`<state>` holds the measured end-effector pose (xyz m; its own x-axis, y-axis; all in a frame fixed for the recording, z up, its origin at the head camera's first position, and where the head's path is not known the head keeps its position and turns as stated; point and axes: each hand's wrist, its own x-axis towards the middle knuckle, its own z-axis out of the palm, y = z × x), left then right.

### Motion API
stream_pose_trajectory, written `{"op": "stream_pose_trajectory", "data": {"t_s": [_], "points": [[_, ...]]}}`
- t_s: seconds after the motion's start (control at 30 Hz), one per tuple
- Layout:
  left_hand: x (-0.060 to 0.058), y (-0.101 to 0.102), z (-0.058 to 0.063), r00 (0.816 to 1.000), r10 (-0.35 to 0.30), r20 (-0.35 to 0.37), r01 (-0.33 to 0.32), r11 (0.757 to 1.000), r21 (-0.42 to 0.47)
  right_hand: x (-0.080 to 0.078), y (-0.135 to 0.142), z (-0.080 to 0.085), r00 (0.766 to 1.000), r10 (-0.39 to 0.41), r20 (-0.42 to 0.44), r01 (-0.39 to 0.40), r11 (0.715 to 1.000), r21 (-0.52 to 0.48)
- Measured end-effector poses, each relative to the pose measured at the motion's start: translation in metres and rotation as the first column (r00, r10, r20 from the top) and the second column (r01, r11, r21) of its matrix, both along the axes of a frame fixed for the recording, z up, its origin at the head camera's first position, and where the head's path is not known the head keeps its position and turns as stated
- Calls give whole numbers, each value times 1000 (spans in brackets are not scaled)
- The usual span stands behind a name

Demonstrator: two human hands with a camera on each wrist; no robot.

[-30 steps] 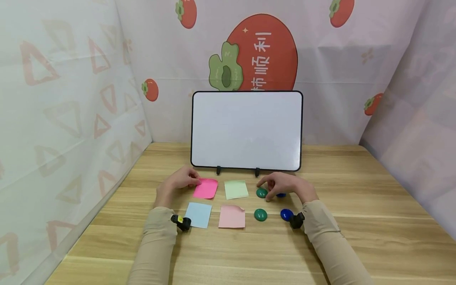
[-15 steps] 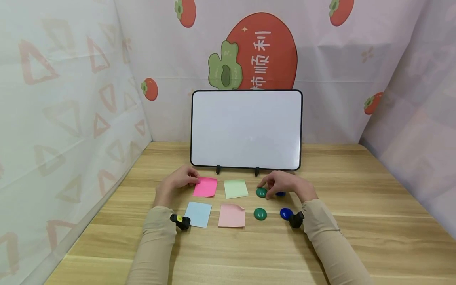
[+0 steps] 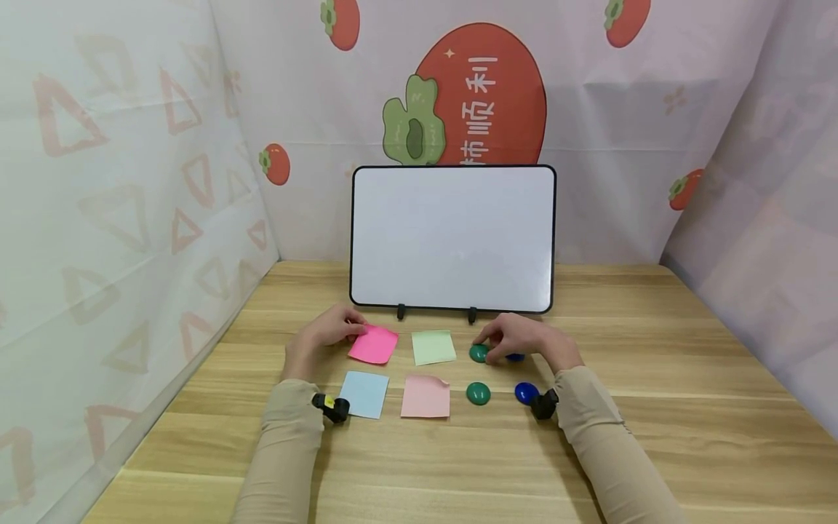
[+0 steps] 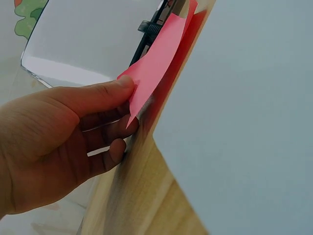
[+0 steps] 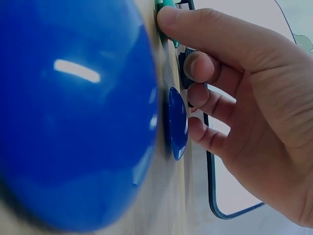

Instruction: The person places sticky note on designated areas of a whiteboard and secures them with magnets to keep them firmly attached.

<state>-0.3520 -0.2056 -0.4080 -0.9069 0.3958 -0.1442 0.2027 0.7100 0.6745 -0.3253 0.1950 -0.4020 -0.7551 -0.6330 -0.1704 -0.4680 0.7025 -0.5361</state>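
Observation:
My left hand [image 3: 330,327] pinches the upper left corner of a bright pink sticky note [image 3: 374,346]. In the left wrist view this note [image 4: 159,58] is bent and lifted partly off the table, with the thumb on its near face. On the right, my right hand [image 3: 524,336] has thumb and index finger at opposite sides of a round green magnet [image 3: 479,354], gripping it on the table. Its other fingers curl above a blue magnet [image 5: 178,123], which is partly covered in the head view.
A light green note [image 3: 433,348], a blue note [image 3: 364,395] and a pale pink note [image 3: 425,397] lie on the wooden table [image 3: 419,473]. Nearer are another green magnet [image 3: 479,394] and blue magnet [image 3: 526,393]. A whiteboard [image 3: 452,236] stands behind on black feet.
The bright pink note has tilted and shifted slightly left in my left hand's pinch. My right hand has stayed at the green magnet, which is nudged slightly left.

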Motion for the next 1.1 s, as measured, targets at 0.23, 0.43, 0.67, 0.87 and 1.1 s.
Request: {"op": "stream_pose_trajectory", "data": {"t_s": [0.23,0.43,0.67,0.87,1.1], "points": [[-1,-1,-1,1000,25,1,-25,1000,-9,-1,-1,0,1000,6,-14,-7,1000,-6],[0,-2,-1,998,63,-9,-63,998,-4,-1,-1,-2,1000,2,-22,-3,1000,-11],[-2,-4,-3,994,107,-30,-106,994,30,0,-3,0,999,-14,-43,14,1000,-15],[-2,-4,-2,985,165,-39,-162,983,85,-1,-3,-2,997,-9,-78,8,1000,-22],[-2,1,4,967,244,-77,-233,964,130,-1,-4,-4,994,-9,-109,6,1000,-27]]}}
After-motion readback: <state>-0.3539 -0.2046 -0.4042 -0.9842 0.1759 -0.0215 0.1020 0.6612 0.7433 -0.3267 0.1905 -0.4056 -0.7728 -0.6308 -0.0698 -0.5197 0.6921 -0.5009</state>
